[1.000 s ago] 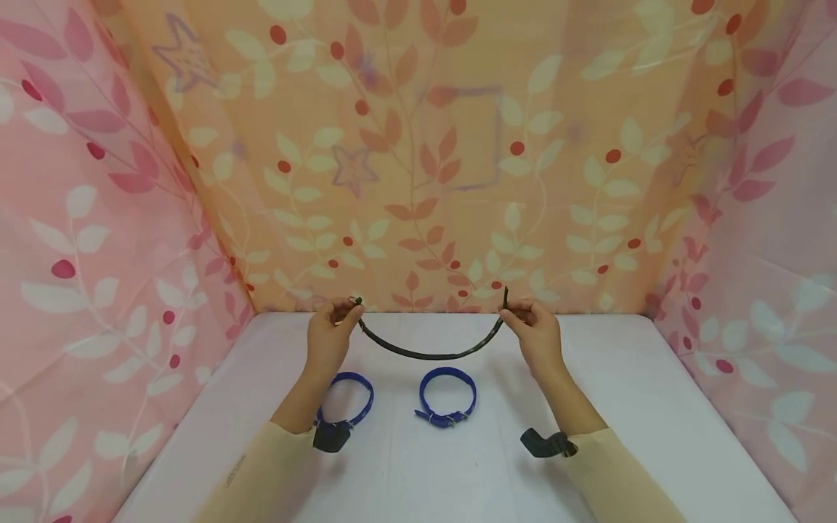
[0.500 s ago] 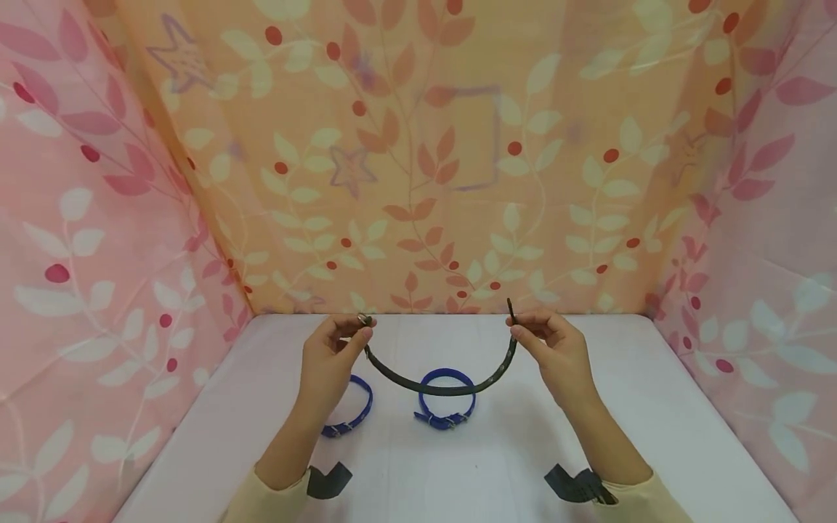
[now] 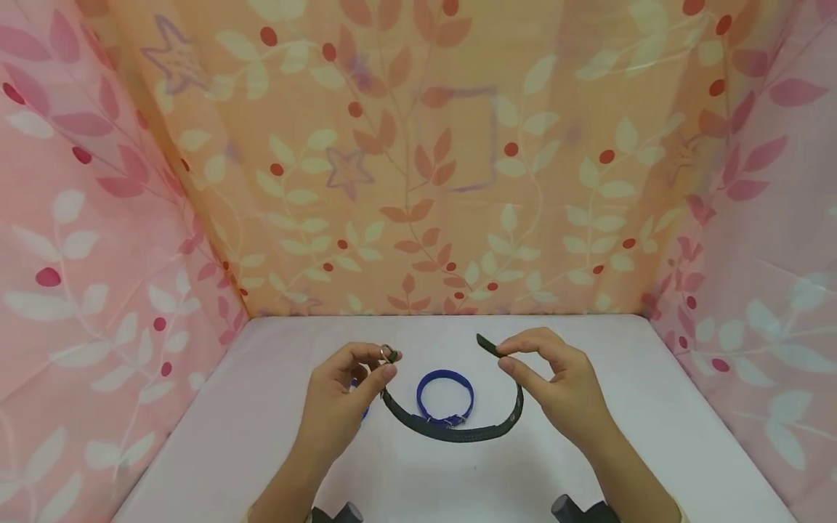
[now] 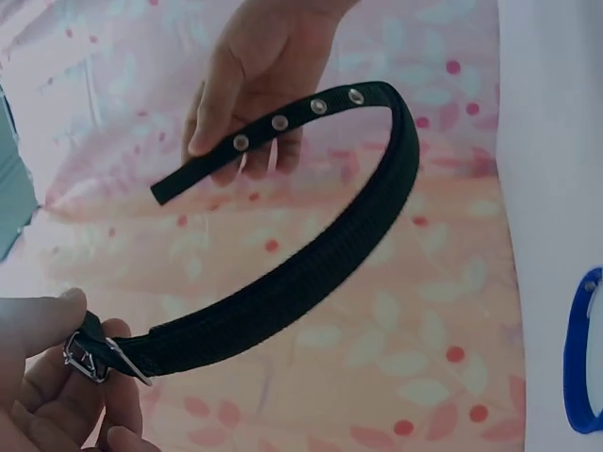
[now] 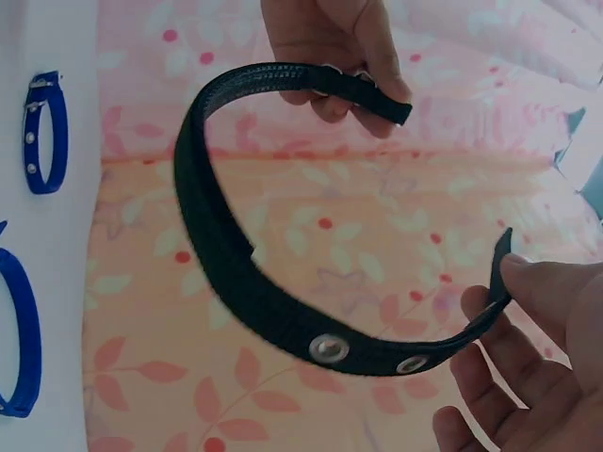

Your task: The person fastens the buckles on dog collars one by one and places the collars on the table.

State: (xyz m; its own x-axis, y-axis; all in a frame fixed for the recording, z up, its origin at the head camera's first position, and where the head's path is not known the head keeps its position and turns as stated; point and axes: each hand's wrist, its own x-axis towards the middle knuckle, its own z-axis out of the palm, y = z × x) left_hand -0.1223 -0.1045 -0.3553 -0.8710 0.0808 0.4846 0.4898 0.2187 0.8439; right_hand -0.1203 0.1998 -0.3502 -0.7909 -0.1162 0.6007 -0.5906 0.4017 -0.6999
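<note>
Dark collar [image 3: 464,436] hangs in a U above the table [image 3: 196,450], long axis side to side: I have the left hand [image 3: 340,396] pinching its buckle end [image 4: 88,357] and the right hand [image 3: 565,385] pinching the eyelet end [image 4: 203,169], whose free tip [image 3: 487,344] points across toward the buckle

No legible text, labels or numbers.

Dim, even light; soft, faint shadows on the white table [image 3: 418,479]; wrist views bluish
</note>
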